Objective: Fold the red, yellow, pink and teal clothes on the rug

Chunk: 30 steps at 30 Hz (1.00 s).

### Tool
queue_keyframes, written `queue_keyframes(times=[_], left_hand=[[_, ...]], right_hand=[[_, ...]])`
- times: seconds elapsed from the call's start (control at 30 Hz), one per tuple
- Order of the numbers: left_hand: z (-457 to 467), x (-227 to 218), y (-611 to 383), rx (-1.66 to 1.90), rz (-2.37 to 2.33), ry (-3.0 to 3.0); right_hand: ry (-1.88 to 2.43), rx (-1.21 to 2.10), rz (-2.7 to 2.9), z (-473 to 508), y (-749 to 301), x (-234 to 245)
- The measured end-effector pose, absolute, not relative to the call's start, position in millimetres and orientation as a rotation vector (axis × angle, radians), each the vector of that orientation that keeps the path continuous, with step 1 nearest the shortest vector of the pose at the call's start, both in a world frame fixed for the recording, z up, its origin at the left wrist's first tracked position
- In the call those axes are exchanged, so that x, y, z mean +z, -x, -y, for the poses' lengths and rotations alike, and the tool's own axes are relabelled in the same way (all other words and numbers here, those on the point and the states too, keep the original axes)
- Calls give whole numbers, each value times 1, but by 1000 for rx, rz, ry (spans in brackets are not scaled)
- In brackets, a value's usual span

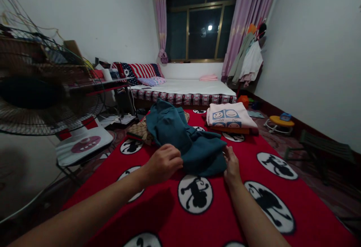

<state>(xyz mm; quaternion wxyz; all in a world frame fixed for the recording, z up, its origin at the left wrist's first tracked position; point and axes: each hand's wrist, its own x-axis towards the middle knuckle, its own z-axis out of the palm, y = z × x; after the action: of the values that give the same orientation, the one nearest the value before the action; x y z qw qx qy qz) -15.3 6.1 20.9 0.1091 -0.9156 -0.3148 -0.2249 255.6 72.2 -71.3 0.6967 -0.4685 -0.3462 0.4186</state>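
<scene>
A rumpled dark teal garment (183,138) lies across the red blanket (222,205), its near part spread between my two hands. At its near left edge, my left hand (167,164) is closed, with the fingers pinching the cloth. My right hand (232,166) rests beside the right end of the garment, palm turned inward and fingers partly stretched along the cloth's edge. Some of its fingers are hidden from view. Under the far left part of the garment is a brown patterned cloth (141,131).
A folded pale pink cloth (231,113) with printed faces lies at the far right of the blanket. On the left stands a fan (84,141). Behind is a bed (186,86); a yellow stool (279,121) and a dark folding stool (324,145) stand on the right.
</scene>
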Motion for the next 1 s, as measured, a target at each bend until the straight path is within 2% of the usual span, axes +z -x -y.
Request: queue_keyframes(times=[0.13,0.27,0.33,0.43,0.67,0.87,0.93,1.0], left_hand=[[-43,37,50,-1068,1410,2249],[-86,26,66,-1127,1954,2063],[-93,16,60,-1078,2080,2093],[-88,13,37,-993,2007,2108],[-93,37,-19,-908,1661,2214],[-111,39,-11,-542,1950,2204],[-107,40,3,-591,1967,2195],[-97,39,21,-794,1931,2202]], right_hand=[[1175,752,1079,-69,-247,-72],[1234,631,1260,-63,-241,-70],[1211,643,1300,-63,-242,-71],[1176,660,1347,-63,-242,-71],[973,676,1473,-45,-231,-55],[1059,677,1311,-47,-237,-57],[1126,623,1175,-51,-242,-60],[1176,525,1038,-54,-248,-61]])
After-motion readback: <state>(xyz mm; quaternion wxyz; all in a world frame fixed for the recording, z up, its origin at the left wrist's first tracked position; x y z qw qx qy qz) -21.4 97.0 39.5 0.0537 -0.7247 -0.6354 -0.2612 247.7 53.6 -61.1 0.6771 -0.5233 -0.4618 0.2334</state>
